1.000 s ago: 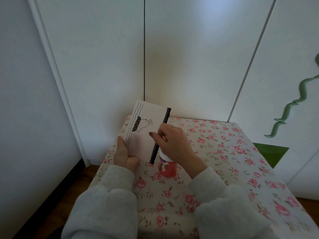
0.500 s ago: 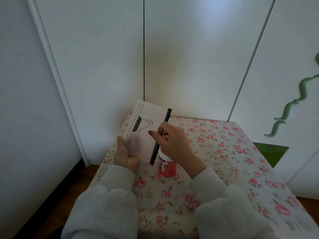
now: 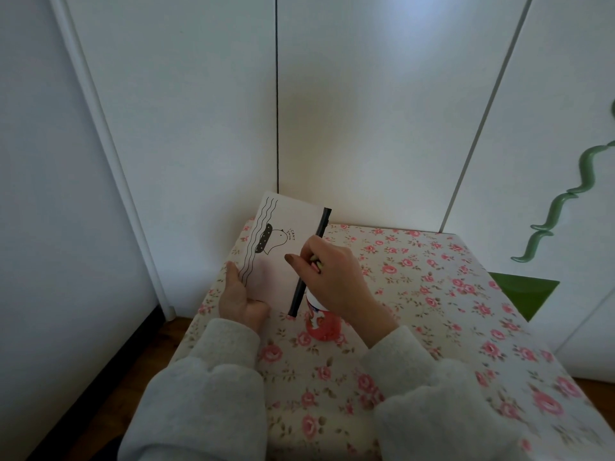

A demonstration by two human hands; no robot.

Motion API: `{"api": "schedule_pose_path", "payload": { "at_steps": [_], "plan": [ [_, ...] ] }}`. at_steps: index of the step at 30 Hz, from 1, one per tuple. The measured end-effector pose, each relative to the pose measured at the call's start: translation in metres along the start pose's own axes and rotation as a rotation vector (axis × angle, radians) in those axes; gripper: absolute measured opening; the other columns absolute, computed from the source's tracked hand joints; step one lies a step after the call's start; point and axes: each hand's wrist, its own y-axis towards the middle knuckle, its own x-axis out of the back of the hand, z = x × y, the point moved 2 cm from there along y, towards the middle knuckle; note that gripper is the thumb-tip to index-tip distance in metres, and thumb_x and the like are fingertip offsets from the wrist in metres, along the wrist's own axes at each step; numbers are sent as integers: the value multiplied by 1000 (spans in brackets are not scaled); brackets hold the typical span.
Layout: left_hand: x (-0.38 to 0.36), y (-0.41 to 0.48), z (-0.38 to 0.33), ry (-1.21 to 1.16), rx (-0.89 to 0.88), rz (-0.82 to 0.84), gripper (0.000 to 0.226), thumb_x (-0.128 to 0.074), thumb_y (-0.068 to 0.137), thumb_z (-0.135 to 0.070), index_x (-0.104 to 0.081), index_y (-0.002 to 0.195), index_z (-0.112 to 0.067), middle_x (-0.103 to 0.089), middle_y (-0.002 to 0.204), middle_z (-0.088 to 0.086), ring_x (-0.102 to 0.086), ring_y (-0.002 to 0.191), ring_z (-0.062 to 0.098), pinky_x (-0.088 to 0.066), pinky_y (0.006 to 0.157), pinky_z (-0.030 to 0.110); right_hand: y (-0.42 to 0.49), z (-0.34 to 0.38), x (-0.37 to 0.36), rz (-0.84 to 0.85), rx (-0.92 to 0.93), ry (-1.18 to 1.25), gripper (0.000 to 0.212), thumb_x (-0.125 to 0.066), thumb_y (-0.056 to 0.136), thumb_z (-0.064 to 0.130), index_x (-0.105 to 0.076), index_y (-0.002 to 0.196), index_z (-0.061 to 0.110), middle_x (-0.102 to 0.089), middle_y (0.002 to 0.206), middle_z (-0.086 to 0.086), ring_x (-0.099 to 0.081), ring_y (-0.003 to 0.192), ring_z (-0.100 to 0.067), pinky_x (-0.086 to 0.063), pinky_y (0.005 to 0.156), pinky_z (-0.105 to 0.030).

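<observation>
Pouch [image 3: 278, 264]: in the head view it is held up on edge over the table's [image 3: 432, 294] near-left corner, between both hands.
Handling: looks light, flat and soft, probably floppy; best held by an edge and the stiffer zip [image 3: 297, 299].
Left hand [image 3: 238, 296]: grips the lower left edge, thumb along it, other fingers hidden.
Right hand [image 3: 336, 277]: curled fingertips pinch at the zip, mid-length.
Can [image 3: 324, 327]: red, under the right wrist.

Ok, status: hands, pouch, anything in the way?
Left hand grips white pouch, lower edge. Right hand pinches a small item at its black zip. Red container on table, just below that hand.
</observation>
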Motion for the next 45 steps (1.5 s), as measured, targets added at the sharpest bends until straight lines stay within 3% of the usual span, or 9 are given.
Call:
{"api": "schedule_pose_path", "payload": {
  "at_steps": [3,6,13,17,22,27,31,39,45],
  "plan": [
    [3,3,0,0,2,3,52,-33,95,-41,-37,138,-13,-64,69,1,-64,42,10,-46,32,21,-1,0,0,-8,5,12,24,-61,84,25,-47,69,12,-36,48,11,-36,45,-14,-34,46,-29],
    [7,13,1,10,-6,-9,53,-33,94,-42,-36,139,-14,-64,39,-8,-56,69,13,-47,34,19,-2,0,0,-45,22,16,23,-63,83,23,-51,70,8,-36,50,11,-34,44,-11,-33,45,-25],
    [11,20,3,20,-8,-20,53,-34,94,-44,-37,137,-14,-62,37,-10,-51,72,12,-47,35,18,-3,-1,-1,-61,18,25,20,-63,82,20,-53,73,6,-50,55,-2,-47,48,-23,-44,48,-37],
    [19,24,4,31,36,-62,58,-45,87,-52,-51,130,-14,-70,94,-4,-61,81,13,-55,57,26,-4,-1,-1,-35,3,11,14,-62,83,17,-53,78,7,-42,52,8,-40,48,-15,-39,48,-30],
    [6,13,0,42,-14,-32,53,-31,95,-42,-33,140,-14,-40,145,2,-48,71,9,-45,35,14,-8,2,0,-48,72,-81,9,-59,81,10,-52,81,6,-46,57,3,-41,46,-15,-40,45,-30],
    [17,16,0,34,47,-74,60,-47,86,-53,-51,130,-14,-64,110,-1,-62,89,17,-55,69,29,-9,5,1,-101,123,-182,9,-59,79,10,-51,77,7,-48,54,2,-39,42,-14,-32,38,-21],
    [8,12,-1,49,-9,-50,53,-33,94,-43,-35,139,-14,-49,82,-5,-48,71,10,-45,32,16,-10,5,2,-116,134,-209,8,-57,79,11,-51,76,8,-56,54,-3,-40,40,-15,-34,35,-24],
    [7,9,-2,57,-2,-45,53,-32,95,-44,-34,140,-15,-48,82,-6,-48,71,9,-45,33,16,-11,2,3,-157,93,-157,8,-52,83,13,-52,79,7,-58,56,-6,-48,42,-22,-40,38,-32],
    [10,1,-10,-70,63,-22,47,-48,88,-46,-58,123,-16,-67,105,-2,-61,91,12,-48,92,27,3,-5,7,-290,-306,28,27,-47,91,36,-57,95,11,-57,82,4,-53,74,-10,-42,66,-22]
  ]
}}
